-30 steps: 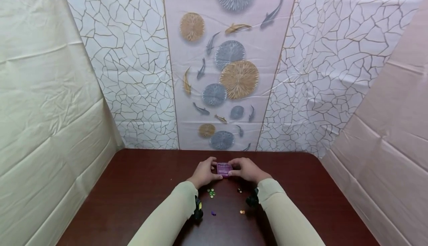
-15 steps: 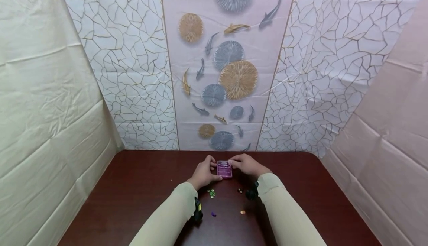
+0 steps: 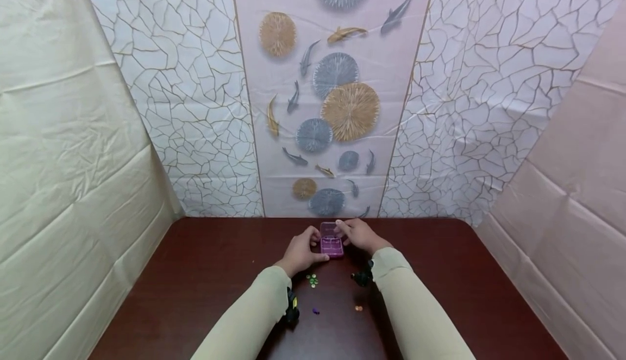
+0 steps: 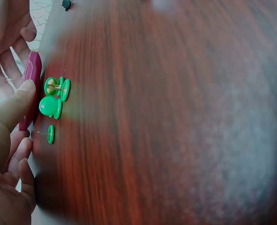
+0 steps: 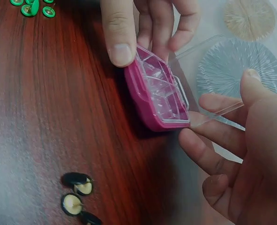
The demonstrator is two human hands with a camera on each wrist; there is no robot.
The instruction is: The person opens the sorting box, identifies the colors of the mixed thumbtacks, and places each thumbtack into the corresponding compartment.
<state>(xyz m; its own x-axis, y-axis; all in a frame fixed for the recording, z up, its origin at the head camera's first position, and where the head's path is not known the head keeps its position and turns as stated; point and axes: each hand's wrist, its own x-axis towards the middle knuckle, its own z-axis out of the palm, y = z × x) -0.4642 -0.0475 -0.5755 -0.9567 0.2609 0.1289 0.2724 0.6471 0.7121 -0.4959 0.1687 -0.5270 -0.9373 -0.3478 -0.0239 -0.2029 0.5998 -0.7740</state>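
A small pink compartment box (image 3: 332,247) stands near the table's far side, its clear lid (image 3: 329,229) raised. Clear dividers split its inside, as the right wrist view shows. My left hand (image 3: 298,251) grips the box from the left, thumb (image 5: 121,52) along the near side and fingers behind. At the lid's right edge is my right hand (image 3: 363,235), holding the lid between thumb and fingers. Closer to me lie several green thumbtacks (image 4: 50,107), some with pins upward. Black thumbtacks (image 5: 72,204) with gold undersides are by the right wrist, mostly hidden in the head view.
Nearer the front, a small purple cluster (image 3: 315,311) and a small orange cluster (image 3: 358,308) lie on the dark wood table (image 3: 220,295). A patterned cloth (image 3: 323,131) hangs behind the far edge, with pale cloth at both sides.
My right hand has swung the clear lid from closed over the box up and back to upright. My left hand has kept its grip on the box. The head view has shifted slightly.
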